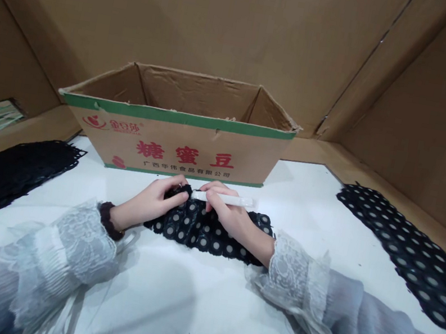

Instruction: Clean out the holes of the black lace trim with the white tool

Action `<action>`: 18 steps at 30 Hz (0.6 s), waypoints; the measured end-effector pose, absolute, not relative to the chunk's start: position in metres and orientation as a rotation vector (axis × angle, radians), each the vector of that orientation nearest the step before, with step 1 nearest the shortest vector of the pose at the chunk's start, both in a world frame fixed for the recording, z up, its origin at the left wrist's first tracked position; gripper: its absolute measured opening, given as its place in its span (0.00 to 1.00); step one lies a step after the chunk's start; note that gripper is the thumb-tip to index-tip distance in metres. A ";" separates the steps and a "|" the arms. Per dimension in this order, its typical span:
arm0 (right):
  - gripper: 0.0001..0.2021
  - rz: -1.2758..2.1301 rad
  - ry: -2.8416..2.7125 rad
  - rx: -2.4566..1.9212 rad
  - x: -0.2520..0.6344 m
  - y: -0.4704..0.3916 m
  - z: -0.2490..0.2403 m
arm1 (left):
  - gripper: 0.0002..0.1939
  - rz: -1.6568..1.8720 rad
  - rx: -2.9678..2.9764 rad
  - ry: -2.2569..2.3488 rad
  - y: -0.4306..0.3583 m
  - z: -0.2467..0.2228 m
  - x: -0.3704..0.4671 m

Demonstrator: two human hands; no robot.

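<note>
In the middle of the white work surface lies a black sheet (204,242) dotted with rows of pale round discs. My left hand (153,201) pinches its far left edge between thumb and fingers. A whitish, see-through pen-like tool (237,200) is gripped in my right hand (227,213), thumb along its side. Its left tip points at the sheet's edge, close to my left fingertips; whether it touches cannot be made out. My right wrist rests over the sheet's right part and hides some of the discs.
Just beyond my hands stands an open cardboard box (173,130) with a green rim and red lettering. Another dotted black sheet (410,249) lies at the right, and a stack of black sheets (3,176) at the left. Cardboard walls (230,20) enclose the white surface (166,300).
</note>
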State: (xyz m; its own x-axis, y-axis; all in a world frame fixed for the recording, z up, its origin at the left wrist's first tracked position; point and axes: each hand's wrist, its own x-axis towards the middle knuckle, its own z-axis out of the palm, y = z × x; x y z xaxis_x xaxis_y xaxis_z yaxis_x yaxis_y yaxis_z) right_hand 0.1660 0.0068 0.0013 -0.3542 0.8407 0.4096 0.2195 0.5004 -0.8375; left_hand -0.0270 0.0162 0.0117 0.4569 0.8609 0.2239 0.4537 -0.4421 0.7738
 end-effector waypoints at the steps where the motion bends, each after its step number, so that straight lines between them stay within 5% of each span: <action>1: 0.18 0.887 -1.848 -0.882 0.166 0.008 0.001 | 0.10 0.793 2.137 1.106 0.016 0.011 -0.027; 18: 0.17 1.041 -2.025 -0.920 0.168 0.011 0.006 | 0.14 0.748 1.996 1.237 0.023 0.004 -0.032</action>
State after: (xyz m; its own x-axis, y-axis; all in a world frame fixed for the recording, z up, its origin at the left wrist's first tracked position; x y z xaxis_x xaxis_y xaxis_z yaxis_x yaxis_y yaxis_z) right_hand 0.1679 0.0109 0.0056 -0.5250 0.8164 0.2408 0.2796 0.4326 -0.8572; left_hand -0.0317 0.0228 0.0042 0.3882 0.9133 0.1229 0.5332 -0.3314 0.7784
